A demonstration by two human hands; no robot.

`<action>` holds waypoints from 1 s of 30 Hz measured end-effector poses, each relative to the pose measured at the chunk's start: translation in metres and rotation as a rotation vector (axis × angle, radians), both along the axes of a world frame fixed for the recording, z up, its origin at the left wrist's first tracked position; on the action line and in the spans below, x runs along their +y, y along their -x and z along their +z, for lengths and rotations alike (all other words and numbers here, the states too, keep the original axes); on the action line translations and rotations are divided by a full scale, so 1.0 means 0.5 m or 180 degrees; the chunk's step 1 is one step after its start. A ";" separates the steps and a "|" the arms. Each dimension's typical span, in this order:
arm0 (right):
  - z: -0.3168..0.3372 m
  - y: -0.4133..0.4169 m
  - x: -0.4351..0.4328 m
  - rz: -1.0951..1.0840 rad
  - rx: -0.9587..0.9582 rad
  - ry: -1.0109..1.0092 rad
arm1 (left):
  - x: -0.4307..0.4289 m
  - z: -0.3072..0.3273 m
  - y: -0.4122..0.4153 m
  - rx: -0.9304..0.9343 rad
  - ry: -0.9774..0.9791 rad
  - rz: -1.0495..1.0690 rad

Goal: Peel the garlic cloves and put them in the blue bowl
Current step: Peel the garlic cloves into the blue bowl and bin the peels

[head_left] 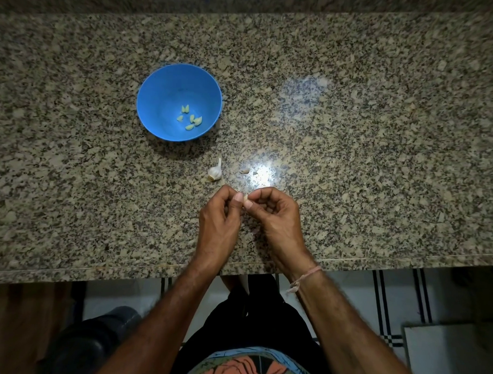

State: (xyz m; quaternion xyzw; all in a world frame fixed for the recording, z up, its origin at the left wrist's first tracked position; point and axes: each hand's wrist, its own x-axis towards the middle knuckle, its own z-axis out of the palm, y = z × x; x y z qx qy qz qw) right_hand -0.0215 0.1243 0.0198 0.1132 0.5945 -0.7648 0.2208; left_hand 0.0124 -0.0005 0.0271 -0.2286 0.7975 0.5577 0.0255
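Note:
A blue bowl (159,83) stands on the granite counter (353,134), left of centre, with several peeled pale cloves (190,117) lying in it. The rest of a garlic bulb (215,171) lies on the counter just below the bowl. My left hand (219,219) and my right hand (275,215) meet over the counter near its front edge. Together their thumbs and fingertips pinch one small garlic clove (245,197); most of the clove is hidden by the fingers.
Small bits of garlic skin (244,170) lie right of the bulb beside a bright glare spot. The counter's front edge (349,261) runs just behind my wrists. A tiled floor and a dark stool show below it.

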 end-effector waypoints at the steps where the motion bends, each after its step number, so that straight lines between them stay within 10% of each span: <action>1: 0.000 0.001 0.001 0.0016 -0.0018 -0.0007 | 0.000 -0.001 -0.001 0.0002 0.0015 -0.0006; 19: 0.033 -0.020 -0.005 0.0116 0.0202 -0.0276 | -0.001 0.025 -0.019 0.0064 0.0333 0.0063; 30: 0.089 -0.049 0.027 0.0692 0.1622 -0.1226 | -0.013 0.068 -0.056 0.0115 -0.0100 -0.0263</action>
